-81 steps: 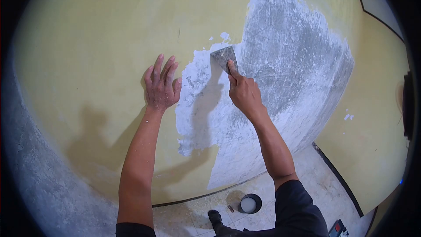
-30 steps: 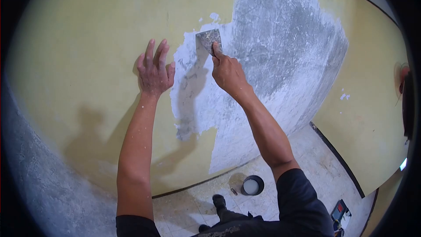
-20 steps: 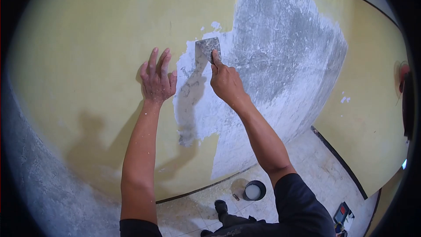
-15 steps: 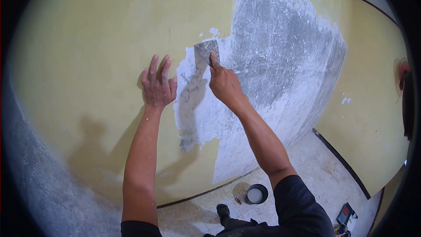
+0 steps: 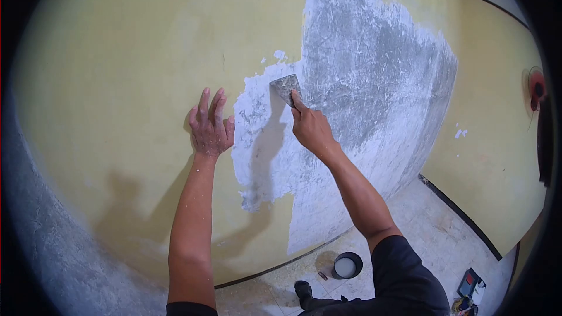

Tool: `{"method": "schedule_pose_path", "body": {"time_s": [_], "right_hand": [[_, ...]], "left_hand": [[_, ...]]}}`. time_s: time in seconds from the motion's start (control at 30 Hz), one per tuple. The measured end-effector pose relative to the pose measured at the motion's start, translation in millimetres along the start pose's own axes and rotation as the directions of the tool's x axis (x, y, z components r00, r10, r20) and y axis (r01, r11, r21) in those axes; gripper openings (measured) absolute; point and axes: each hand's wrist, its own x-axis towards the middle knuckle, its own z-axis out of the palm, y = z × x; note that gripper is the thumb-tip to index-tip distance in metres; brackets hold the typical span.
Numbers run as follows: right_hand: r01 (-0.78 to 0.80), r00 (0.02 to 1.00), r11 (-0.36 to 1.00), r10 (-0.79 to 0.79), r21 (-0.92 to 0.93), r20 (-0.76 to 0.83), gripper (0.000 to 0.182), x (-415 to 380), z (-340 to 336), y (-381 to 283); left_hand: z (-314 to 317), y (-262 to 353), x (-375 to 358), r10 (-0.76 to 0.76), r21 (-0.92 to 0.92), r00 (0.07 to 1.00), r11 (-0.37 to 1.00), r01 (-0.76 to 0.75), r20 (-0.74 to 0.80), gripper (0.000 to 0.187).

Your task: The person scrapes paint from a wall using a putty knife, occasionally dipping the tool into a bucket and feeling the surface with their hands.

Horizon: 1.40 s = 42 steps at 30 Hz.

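Observation:
My right hand (image 5: 315,131) grips the handle of a putty knife (image 5: 286,88), index finger stretched along its blade. The blade is in front of the stripped part of the wall (image 5: 345,76), where white and grey plaster shows through. Against the yellow painted wall (image 5: 146,52) rests my left hand (image 5: 211,129), its fingers spread and its thumb beside the ragged paint edge. White flecks dot my left hand and forearm. My arm's shadow falls across the bare patch below the knife.
On the floor below stands a dark bucket (image 5: 348,265) with whitish liquid in it, a small reddish-brown object (image 5: 322,275) beside it. Tools (image 5: 468,287) lie at the lower right. A red fan (image 5: 537,89) is at the right edge. Dark skirting (image 5: 462,216) edges the side wall.
The putty knife in my right hand has moved down and slightly right, away from the upper paint edge. My left hand stays on the wall; the view has shifted a little.

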Motion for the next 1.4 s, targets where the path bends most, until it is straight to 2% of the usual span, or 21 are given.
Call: {"method": "schedule_pose_path", "body": {"time_s": [0.13, 0.17, 0.33, 0.4, 0.47, 0.5, 0.6, 0.7, 0.8, 0.97, 1.03, 1.07, 1.13, 1.17, 1.2, 1.27, 1.4], "right_hand": [[-0.001, 1.0, 0.999, 0.001, -0.034, -0.009, 0.044, 25, -19, -1], [-0.01, 1.0, 0.999, 0.009, 0.037, 0.012, 0.044, 24, -25, 0], [0.031, 0.999, 0.999, -0.031, -0.031, -0.024, 0.045, 19, -14, 35], [0.042, 0.998, 0.999, -0.043, -0.03, -0.044, 0.046, 30, -24, 26], [-0.009, 1.0, 1.0, 0.01, -0.017, 0.015, 0.044, 34, -35, 19], [0.039, 0.999, 0.999, -0.039, 0.023, -0.005, 0.044, 35, -34, 29], [-0.009, 1.0, 1.0, 0.009, -0.016, 0.02, 0.044, 25, -30, 29], [0.079, 0.997, 0.996, -0.079, -0.027, 0.009, 0.046, 36, -32, 37], [-0.022, 0.999, 0.999, 0.024, -0.037, 0.046, 0.043, 15, -29, 26], [-0.038, 0.999, 0.999, 0.037, 0.012, 0.029, 0.045, 22, -23, 25], [-0.026, 0.997, 0.999, 0.029, -0.043, 0.071, 0.046, 12, -21, 27], [-0.03, 0.997, 0.999, 0.032, -0.039, 0.07, 0.046, 14, -20, 27], [0.032, 0.999, 0.999, -0.03, 0.038, -0.035, 0.047, 33, -18, 30], [0.05, 0.998, 0.991, -0.044, 0.126, -0.05, 0.047, 34, -16, 30], [0.042, 0.998, 0.991, -0.036, 0.128, -0.048, 0.047, 31, -19, 33], [-0.028, 1.0, 1.0, 0.028, -0.003, 0.001, 0.046, 16, -22, 35], [-0.004, 1.0, 1.0, 0.004, -0.03, -0.006, 0.045, 39, -23, 26]], "left_hand": [[1, 0, -1, -0.005, -0.036, 1.0, 0.999, 0.005, -0.012, 0.057], [0, -2, 1, 0.004, -0.034, 1.0, 0.999, -0.005, -0.014, 0.057], [0, -2, -1, 0.008, -0.03, 1.0, 1.0, -0.009, -0.023, 0.056], [3, -1, 0, -0.002, -0.027, 1.0, 1.0, 0.002, -0.01, 0.055], [1, 0, -4, -0.001, -0.02, 1.0, 1.0, 0.0, -0.003, 0.055], [2, 0, -1, 0.002, -0.004, 1.0, 1.0, -0.002, -0.015, 0.055], [1, -1, -1, 0.001, -0.021, 1.0, 1.0, -0.001, -0.001, 0.055], [3, 1, 0, -0.01, -0.017, 1.0, 1.0, 0.01, -0.012, 0.055], [-2, 1, 1, -0.006, -0.014, 1.0, 1.0, 0.006, 0.026, 0.056], [3, 3, -3, -0.005, -0.004, 1.0, 1.0, 0.005, 0.015, 0.055], [0, 2, 1, 0.0, 0.01, 1.0, 1.0, 0.0, 0.024, 0.055], [-1, 2, -2, 0.005, 0.01, 1.0, 1.0, -0.005, 0.027, 0.055], [1, 2, 0, 0.006, 0.016, 1.0, 1.0, -0.006, 0.006, 0.056], [3, -1, 4, 0.019, 0.018, 1.0, 1.0, -0.019, 0.008, 0.056], [4, -1, 6, 0.019, 0.005, 1.0, 1.0, -0.019, 0.001, 0.056], [0, 3, -3, 0.003, -0.011, 1.0, 1.0, -0.002, 0.017, 0.056], [2, 3, 0, 0.004, 0.036, 1.0, 0.999, -0.004, 0.015, 0.056]]}}
